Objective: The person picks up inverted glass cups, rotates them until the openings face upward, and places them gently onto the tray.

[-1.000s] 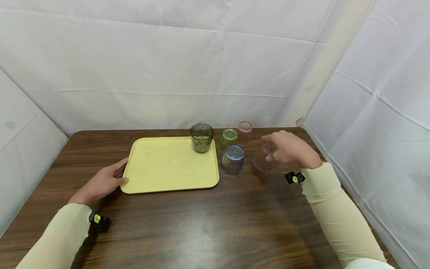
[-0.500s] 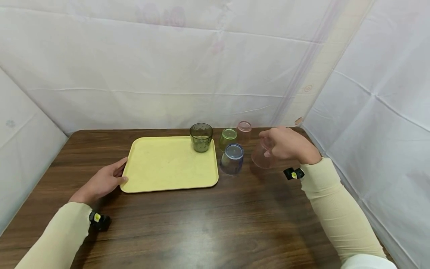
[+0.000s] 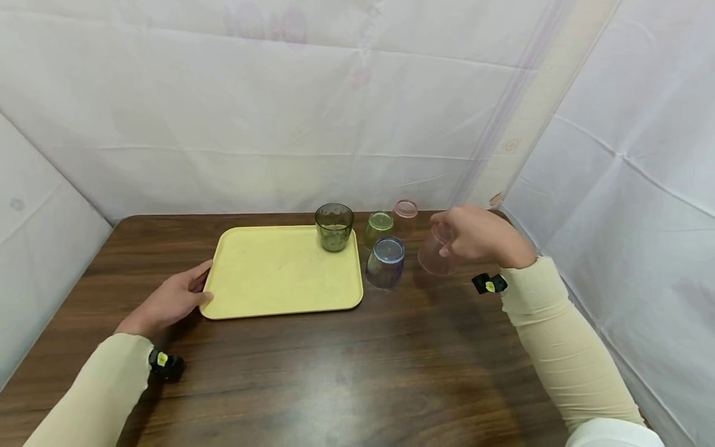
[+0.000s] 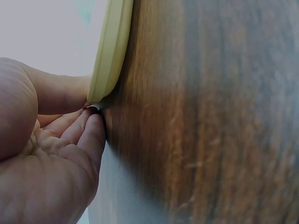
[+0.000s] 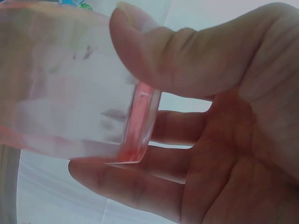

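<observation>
Five tumblers are seen on or above a dark wooden table [image 3: 335,372]. One, a pink cup [image 3: 436,256], is gripped at its base by the right hand [image 3: 479,237], thumb and fingers curled round it, and is held clear of the table, tilted, its long axis slanting with the mouth down and toward the left. A yellow tray [image 3: 279,279] is pinched at its near left corner by the left hand [image 3: 167,304]. A dark green cup [image 3: 334,227] stands upright on the tray's far right corner; a blue cup [image 3: 385,262], a light green cup [image 3: 378,229] and a second pink cup [image 3: 404,216] are grouped just beside the tray.
</observation>
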